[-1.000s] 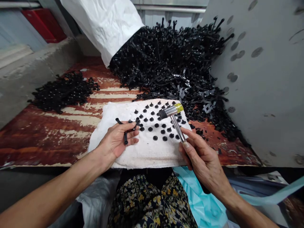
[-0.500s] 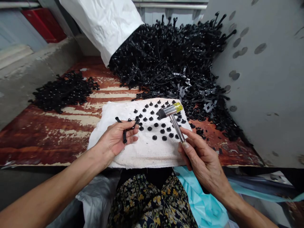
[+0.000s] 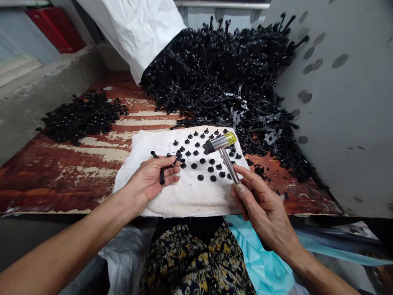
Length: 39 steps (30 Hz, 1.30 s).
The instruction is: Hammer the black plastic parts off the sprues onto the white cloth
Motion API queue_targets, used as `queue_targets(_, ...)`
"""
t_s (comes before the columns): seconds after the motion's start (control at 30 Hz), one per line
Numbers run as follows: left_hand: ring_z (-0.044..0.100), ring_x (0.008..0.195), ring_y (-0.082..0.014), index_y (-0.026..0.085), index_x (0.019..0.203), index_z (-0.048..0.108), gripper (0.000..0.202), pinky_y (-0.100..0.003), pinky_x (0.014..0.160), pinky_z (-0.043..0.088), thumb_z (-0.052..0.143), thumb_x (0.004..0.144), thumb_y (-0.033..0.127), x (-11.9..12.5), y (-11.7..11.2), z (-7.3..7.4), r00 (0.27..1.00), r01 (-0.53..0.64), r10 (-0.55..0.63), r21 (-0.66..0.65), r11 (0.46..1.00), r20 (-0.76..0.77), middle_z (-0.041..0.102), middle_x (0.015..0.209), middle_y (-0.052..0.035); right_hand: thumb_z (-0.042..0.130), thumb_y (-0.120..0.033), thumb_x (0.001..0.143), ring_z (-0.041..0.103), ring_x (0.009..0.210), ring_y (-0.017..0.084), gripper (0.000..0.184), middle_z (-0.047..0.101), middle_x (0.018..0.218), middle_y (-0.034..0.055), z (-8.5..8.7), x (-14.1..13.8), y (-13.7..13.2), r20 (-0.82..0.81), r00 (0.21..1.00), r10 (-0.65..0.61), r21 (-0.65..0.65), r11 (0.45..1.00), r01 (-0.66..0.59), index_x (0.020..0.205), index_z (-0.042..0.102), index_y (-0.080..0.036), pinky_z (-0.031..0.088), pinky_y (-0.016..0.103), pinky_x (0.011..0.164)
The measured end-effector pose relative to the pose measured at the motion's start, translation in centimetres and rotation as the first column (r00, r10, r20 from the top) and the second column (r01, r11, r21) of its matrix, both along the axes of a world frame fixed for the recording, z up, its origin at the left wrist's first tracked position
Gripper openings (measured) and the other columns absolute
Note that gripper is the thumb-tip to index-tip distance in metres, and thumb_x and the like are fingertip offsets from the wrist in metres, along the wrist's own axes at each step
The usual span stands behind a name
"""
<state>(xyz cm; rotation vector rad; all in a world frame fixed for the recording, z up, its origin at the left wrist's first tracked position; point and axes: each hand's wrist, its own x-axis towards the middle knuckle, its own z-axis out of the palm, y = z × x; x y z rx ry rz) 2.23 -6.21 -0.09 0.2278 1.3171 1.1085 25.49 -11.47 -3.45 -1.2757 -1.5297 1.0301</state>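
My right hand (image 3: 260, 205) is closed round the handle of a small hammer (image 3: 221, 143) with a metal head, one black face and one yellow face. The hammer head hovers over several small black round caps (image 3: 202, 162) laid out on a white cloth (image 3: 184, 192). My left hand (image 3: 152, 180) rests on the cloth's left part, its fingers pinched on a thin black plastic strip (image 3: 161, 174) beside the caps.
A large heap of black plastic strips (image 3: 227, 78) spills from a white sack (image 3: 135, 28) at the back. A smaller black pile (image 3: 80, 116) lies at the left on the worn red board (image 3: 61, 176). A grey panel (image 3: 344, 102) stands at the right.
Almost nothing moved; the camera shifted slightly, and both hands hold the same places over the cloth.
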Motion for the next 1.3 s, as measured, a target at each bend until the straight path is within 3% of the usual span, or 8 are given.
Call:
queue_targets(0.3,0.051,0.038,-0.0072,0.011,0.066,0.057,0.016,-0.016,0.034,0.042,0.065,0.076,0.001,-0.2,0.0,-0.4,0.998,0.056,-0.054,0.045,0.997,-0.035,0.062,0.055,-0.0038,0.049,-0.025,0.096,0.069,0.081,0.018,0.039,0.072,0.101,0.0076,0.3,0.0,0.0,0.109,0.994,0.005,0.081,0.997,-0.014,0.134,0.057,-0.021,0.058,0.036,0.077)
queue_targets(0.53,0.052,0.039,-0.0081,0.013,0.065,0.053,0.020,-0.017,0.032,0.043,0.064,0.078,0.002,-0.2,-0.1,0.2,0.982,0.077,-0.070,0.036,0.996,-0.177,0.064,0.058,-0.0036,0.045,-0.010,0.093,0.069,0.102,0.021,0.048,0.071,0.115,0.0101,0.4,-0.4,0.5,0.328,0.939,0.105,0.309,0.927,-0.211,0.139,0.053,-0.022,0.057,0.038,0.090)
queue_targets(0.63,0.054,0.039,-0.0099,0.015,0.065,0.051,0.022,-0.019,0.033,0.044,0.065,0.077,0.002,-0.1,-0.2,0.1,0.981,0.049,-0.037,0.061,0.997,-0.191,0.064,0.056,-0.0034,0.043,-0.004,0.090,0.069,0.101,0.021,0.058,0.069,0.115,0.0102,0.6,-0.7,0.8,0.406,0.909,0.098,0.388,0.882,-0.268,0.144,0.047,-0.024,0.059,0.035,0.084)
queue_targets(0.73,0.054,0.040,-0.0106,0.015,0.067,0.053,0.020,-0.020,0.033,0.044,0.065,0.077,0.002,0.3,-0.2,0.1,0.976,0.028,-0.015,0.056,0.998,-0.215,0.064,0.056,-0.0038,0.040,-0.002,0.089,0.067,0.080,0.019,0.062,0.067,0.098,0.0079,1.1,-1.1,1.1,0.508,0.859,0.069,0.435,0.840,-0.325,0.148,0.042,-0.023,0.059,0.032,0.070)
queue_targets(0.9,0.053,0.041,-0.0102,0.016,0.066,0.050,0.023,-0.021,0.033,0.045,0.065,0.078,0.003,0.6,-0.2,0.2,0.977,0.015,-0.001,0.062,0.998,-0.215,0.061,0.056,-0.0014,0.037,-0.003,0.089,0.057,0.060,0.018,0.057,0.060,0.082,0.0060,1.2,-1.3,1.4,0.696,0.718,-0.001,0.431,0.800,-0.417,0.144,0.047,-0.017,0.051,0.029,0.047)
queue_targets(1.1,0.053,0.041,-0.0102,0.016,0.064,0.050,0.025,-0.021,0.033,0.044,0.063,0.079,0.001,0.7,-0.3,0.5,0.977,0.017,-0.006,0.049,0.999,-0.215,0.060,0.054,-0.0010,0.039,0.001,0.089,0.059,0.069,0.016,0.074,0.059,0.088,0.0043,1.3,-1.4,1.1,0.551,0.834,-0.034,0.561,0.754,-0.340,0.155,0.027,-0.029,0.055,0.029,0.061)
queue_targets(1.23,0.048,0.037,-0.0083,0.016,0.062,0.048,0.027,-0.018,0.031,0.037,0.061,0.080,0.001,0.8,-0.3,0.6,0.976,0.017,-0.005,0.055,0.998,-0.218,0.058,0.050,-0.0010,0.039,-0.002,0.088,0.058,0.061,0.017,0.066,0.061,0.084,0.0051,1.6,-1.3,1.3,0.707,0.707,-0.034,0.470,0.770,-0.433,0.151,0.037,-0.024,0.051,0.027,0.048)
queue_targets(1.3,0.048,0.037,-0.0080,0.016,0.061,0.047,0.029,-0.017,0.031,0.035,0.061,0.080,0.001,0.8,-0.3,0.7,0.977,0.016,-0.004,0.052,0.999,-0.215,0.059,0.051,-0.0014,0.039,-0.002,0.089,0.059,0.063,0.018,0.065,0.062,0.085,0.0054,2.1,-1.3,1.1,0.672,0.740,-0.013,0.472,0.778,-0.415,0.150,0.038,-0.025,0.053,0.028,0.050)
